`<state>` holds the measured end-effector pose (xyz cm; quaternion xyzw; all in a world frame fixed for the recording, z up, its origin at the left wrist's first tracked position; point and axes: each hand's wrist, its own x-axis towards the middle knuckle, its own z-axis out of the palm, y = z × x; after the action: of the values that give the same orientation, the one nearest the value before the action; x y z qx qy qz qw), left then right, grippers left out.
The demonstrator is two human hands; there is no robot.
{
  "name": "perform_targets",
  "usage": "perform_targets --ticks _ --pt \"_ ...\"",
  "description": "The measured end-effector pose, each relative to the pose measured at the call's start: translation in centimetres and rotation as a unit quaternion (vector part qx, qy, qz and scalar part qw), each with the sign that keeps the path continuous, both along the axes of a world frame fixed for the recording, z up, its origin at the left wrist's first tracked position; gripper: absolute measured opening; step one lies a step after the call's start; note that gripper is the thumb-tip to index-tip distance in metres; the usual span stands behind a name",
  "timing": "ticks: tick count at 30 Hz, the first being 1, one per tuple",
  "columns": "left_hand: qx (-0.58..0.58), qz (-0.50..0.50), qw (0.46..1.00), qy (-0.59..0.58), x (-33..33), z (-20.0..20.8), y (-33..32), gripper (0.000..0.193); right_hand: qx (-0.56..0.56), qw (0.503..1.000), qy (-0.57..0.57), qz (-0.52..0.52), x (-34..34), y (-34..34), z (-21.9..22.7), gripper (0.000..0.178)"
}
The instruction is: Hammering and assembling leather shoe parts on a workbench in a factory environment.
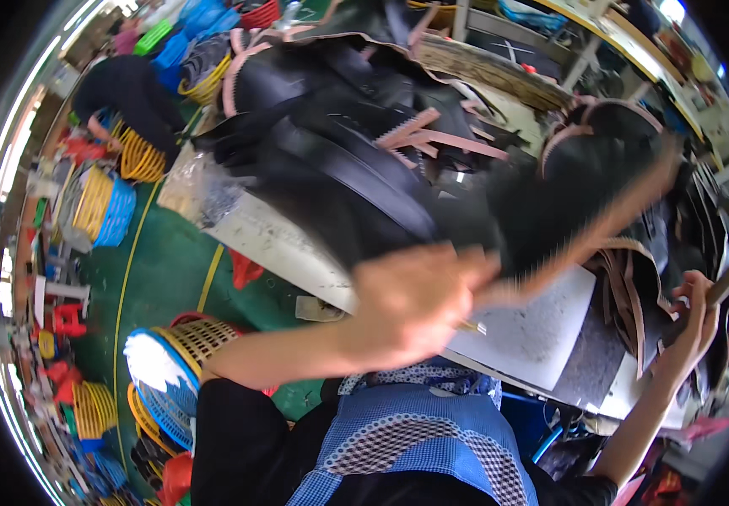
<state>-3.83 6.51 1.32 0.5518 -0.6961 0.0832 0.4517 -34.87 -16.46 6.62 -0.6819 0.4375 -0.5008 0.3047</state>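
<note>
My left hand (415, 295), smeared by motion, is closed on a black leather-like piece (550, 207) with a pinkish-brown edge. This piece slants up to the right across the table and is blurred too. Off to the right, my right hand (692, 325) has its fingers apart against a stack of black pieces (706, 228) with pale and brown edges. Brown-edged pieces (622, 295) hang just left of that hand. Beyond my left hand lies a large heap of black pieces (322, 160), with pink zigzag-edged strips (432, 139) on top.
The white worktable (297, 249) runs slantwise in front of me, with clear plastic (196, 190) at its left corner. Baskets (162, 379) stand on the green floor (166, 270) to my left. Another person (128, 93) bends over yellow baskets at the far left. Shelving (643, 51) rises at the back right.
</note>
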Motion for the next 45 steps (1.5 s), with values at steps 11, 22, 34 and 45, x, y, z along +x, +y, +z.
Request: perform_targets --ticks 11,22,34,45 --pt "0.106 0.045 0.993 -0.018 1.4 -0.3 -2.8 0.016 0.225 0.930 0.172 0.232 0.8 9.5 -1.7 0.022" --pt "0.348 -0.146 0.798 0.471 3.1 -7.3 -1.5 0.022 0.010 0.871 0.385 0.304 3.3 11.4 -7.6 0.017" --pt "0.338 -0.156 0.834 0.408 3.3 -7.7 -1.4 0.019 0.122 0.875 0.364 0.296 3.6 11.1 -6.7 0.014" --pt "0.234 -0.049 0.970 0.042 1.4 -7.3 -2.3 0.019 -0.012 0.892 0.292 0.345 5.5 11.6 -4.7 0.029"
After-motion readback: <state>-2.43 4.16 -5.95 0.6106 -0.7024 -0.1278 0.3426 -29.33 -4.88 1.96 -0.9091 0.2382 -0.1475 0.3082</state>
